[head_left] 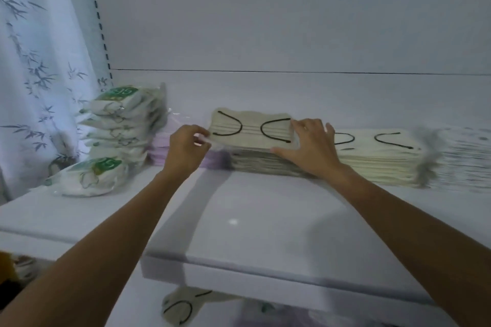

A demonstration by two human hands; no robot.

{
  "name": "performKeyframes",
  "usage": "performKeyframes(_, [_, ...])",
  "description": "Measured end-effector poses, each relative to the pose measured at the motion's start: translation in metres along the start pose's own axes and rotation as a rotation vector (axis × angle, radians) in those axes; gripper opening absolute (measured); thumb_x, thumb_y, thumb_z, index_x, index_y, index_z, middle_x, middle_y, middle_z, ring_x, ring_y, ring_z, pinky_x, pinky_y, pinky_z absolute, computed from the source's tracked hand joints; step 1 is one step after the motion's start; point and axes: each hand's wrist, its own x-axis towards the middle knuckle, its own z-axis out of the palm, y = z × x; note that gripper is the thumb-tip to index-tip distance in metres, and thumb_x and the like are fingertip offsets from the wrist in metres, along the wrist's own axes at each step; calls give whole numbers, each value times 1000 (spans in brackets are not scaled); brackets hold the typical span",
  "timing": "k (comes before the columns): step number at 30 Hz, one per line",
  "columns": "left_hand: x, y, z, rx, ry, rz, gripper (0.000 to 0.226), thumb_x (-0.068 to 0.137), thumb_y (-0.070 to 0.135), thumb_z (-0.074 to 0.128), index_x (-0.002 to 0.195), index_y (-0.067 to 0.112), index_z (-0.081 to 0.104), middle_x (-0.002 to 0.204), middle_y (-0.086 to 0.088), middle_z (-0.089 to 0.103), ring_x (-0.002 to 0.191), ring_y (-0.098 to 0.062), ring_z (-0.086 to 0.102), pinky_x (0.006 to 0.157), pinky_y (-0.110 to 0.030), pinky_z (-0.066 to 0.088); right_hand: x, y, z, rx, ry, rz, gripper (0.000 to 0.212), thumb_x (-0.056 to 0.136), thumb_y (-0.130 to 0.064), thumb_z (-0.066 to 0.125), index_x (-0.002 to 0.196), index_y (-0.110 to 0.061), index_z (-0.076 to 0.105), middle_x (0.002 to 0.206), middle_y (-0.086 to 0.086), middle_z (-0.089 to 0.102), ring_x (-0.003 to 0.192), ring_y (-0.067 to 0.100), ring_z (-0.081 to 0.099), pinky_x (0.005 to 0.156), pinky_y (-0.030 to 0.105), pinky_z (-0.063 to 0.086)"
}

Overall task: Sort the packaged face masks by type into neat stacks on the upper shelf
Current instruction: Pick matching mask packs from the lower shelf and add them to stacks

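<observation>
One cream mask (180, 308) with black loops lies on the lower shelf at 6 o'clock, just under the front edge of the upper shelf (239, 220). Up on that shelf, your left hand (186, 150) has its grip closed in a pinch on the clear wrapper edge of the top packet (252, 127) on the cream stack (255, 162). Your right hand (308, 147) lies spread at that packet's 3 o'clock end, grip wide and holding nothing, fingers straight on top and thumb along the stack's front. A second cream stack (377, 156) sits just beside it at 3 o'clock, with a blurred stack (465, 159) past that. At 9 o'clock, a purple stack (159, 146) sits just beside the cream one. Farther over are piled green-printed packets (119, 119), with one loose packet (87, 175) nearer you.
</observation>
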Motion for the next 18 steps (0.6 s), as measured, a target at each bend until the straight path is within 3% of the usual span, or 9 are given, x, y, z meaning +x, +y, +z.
performKeyframes(6, [23,1,51,-1,-76,38,14,84,8,66,98,6,68,104,-13,64,74,-15,57,70,-9,34,9,22,9,-269,-94,109,74,86,-68,36,135,-12,40,139,12,42,132,28,27,110,59,11])
performKeyframes(9, [23,-6,63,113,-150,103,19,87,17,63,105,9,66,107,-15,63,90,-27,57,82,-27,42,4,23,19,-310,-166,124,70,91,-63,31,143,-17,31,152,16,19,141,30,9,110,63,2])
performKeyframes(11, [24,-10,64,268,-161,155,23,90,25,58,109,14,65,107,-15,63,99,-33,51,84,-36,39,2,21,24,-315,-196,83,73,88,-66,33,145,-21,28,155,13,11,143,28,2,110,62,-4])
performKeyframes(15, [30,-15,66,344,-234,190,23,91,31,56,107,19,67,106,-15,63,101,-34,49,86,-36,36,2,17,33,-415,-265,11,81,84,-72,33,146,-20,23,153,10,20,144,28,3,110,64,-5])
performKeyframes(18, [28,-15,66,360,-242,198,24,91,30,54,109,20,66,117,-16,58,112,-33,46,91,-34,31,0,15,34,-426,-232,27,80,88,-67,34,148,-18,19,155,12,13,144,30,1,110,63,-5])
